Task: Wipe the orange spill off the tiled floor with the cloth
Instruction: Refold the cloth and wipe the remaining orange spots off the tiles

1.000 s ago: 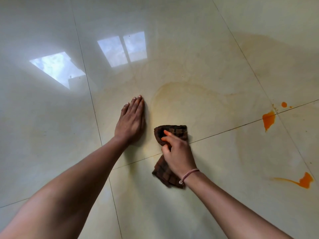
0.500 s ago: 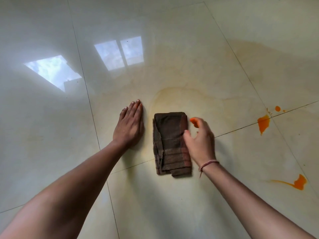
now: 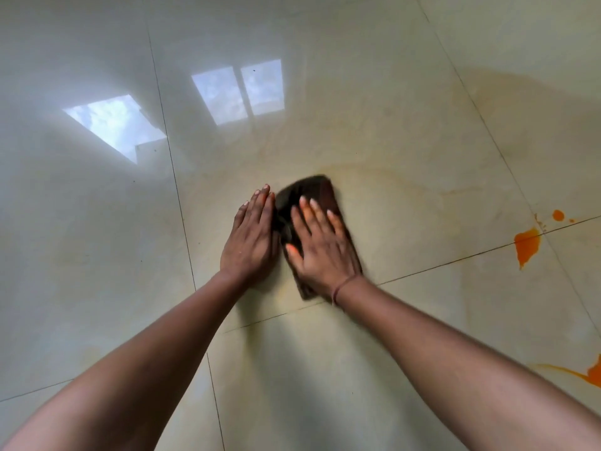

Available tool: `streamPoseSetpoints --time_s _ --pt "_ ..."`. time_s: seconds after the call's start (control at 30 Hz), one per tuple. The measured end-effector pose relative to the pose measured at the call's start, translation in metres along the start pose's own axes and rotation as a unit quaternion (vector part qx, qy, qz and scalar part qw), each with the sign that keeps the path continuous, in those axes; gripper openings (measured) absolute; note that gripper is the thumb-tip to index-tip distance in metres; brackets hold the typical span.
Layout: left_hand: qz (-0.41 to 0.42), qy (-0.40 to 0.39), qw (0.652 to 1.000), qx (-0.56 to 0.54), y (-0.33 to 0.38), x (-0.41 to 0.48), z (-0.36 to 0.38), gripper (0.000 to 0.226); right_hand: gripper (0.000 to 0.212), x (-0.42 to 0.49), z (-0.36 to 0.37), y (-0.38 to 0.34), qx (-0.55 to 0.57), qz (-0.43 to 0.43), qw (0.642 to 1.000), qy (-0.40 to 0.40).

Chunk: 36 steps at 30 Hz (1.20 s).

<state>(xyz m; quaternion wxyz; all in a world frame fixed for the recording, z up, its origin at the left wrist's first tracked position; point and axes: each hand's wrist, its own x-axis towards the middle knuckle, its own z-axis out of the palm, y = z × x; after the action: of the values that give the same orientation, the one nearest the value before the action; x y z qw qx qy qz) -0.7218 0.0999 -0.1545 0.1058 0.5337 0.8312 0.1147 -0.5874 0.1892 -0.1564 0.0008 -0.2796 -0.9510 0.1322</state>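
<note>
A folded dark brown cloth [image 3: 317, 192] lies on the glossy cream tiled floor [image 3: 406, 135], blurred by motion. My right hand [image 3: 320, 249] presses flat on top of it with straight fingers; orange stains its thumb tip. Beside the cloth on the left, my left hand [image 3: 250, 237] rests flat on the tile, fingers together. An orange spill blot [image 3: 527, 247] sits on a grout line to the right, with small orange drops [image 3: 558, 215] above it. Another orange streak [image 3: 585, 372] runs off the right edge. A faint yellowish smear [image 3: 432, 187] spreads around the cloth.
Dark grout lines [image 3: 169, 151] cross the floor. Bright window reflections [image 3: 237, 91] shine on the tiles at upper left. A larger pale stained patch [image 3: 520, 109] shows at the upper right.
My right hand has let go of the cloth's edge, come down flat on the folded cloth and pushed it forward. The left hand stays planted on the tile.
</note>
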Motion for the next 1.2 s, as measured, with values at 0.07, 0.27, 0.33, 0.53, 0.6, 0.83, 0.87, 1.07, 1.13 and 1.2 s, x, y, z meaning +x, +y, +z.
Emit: streamPoseSetpoints --time_s 0.07,0.27,0.33,0.53,0.6,0.83,0.87,1.07,1.13,1.2 --pt "-0.006 0.012 1.000 0.006 -0.001 0.001 0.003 0.062 0.070 0.045 -0.006 0.020 0.003 0.062 0.998 0.005" --pt "-0.005 -0.013 1.000 0.026 -0.002 0.002 0.003 0.061 0.073 0.022 -0.021 0.074 -0.017 0.206 0.977 0.057" --pt "-0.008 -0.020 0.999 0.024 -0.001 0.002 0.002 0.061 0.072 -0.029 -0.011 0.031 -0.028 0.083 0.996 0.035" --pt "-0.003 -0.017 0.999 0.028 -0.004 0.003 0.005 0.061 0.076 0.032 -0.026 0.087 -0.064 0.024 0.998 0.015" --pt "0.003 -0.014 1.000 0.026 -0.003 0.004 0.006 0.061 0.077 0.072 -0.033 0.085 -0.038 0.224 0.972 0.057" --pt "-0.006 -0.030 0.999 0.022 -0.002 0.003 0.002 0.061 0.065 -0.044 -0.017 0.037 -0.045 -0.110 0.992 -0.049" --pt "-0.005 -0.024 0.999 0.022 -0.003 0.003 0.004 0.060 0.063 -0.035 -0.018 0.056 -0.061 -0.067 0.995 -0.032" --pt "-0.003 -0.026 0.999 0.021 -0.002 0.004 0.002 0.060 0.069 0.049 -0.017 0.006 -0.017 0.152 0.987 0.042" --pt "-0.004 -0.037 0.999 0.016 -0.001 0.004 -0.001 0.063 0.070 -0.013 -0.008 -0.021 -0.012 0.042 0.999 -0.016" --pt "-0.005 -0.035 0.999 0.016 -0.001 0.003 -0.002 0.063 0.072 -0.071 -0.015 0.003 -0.004 0.000 0.999 -0.041"
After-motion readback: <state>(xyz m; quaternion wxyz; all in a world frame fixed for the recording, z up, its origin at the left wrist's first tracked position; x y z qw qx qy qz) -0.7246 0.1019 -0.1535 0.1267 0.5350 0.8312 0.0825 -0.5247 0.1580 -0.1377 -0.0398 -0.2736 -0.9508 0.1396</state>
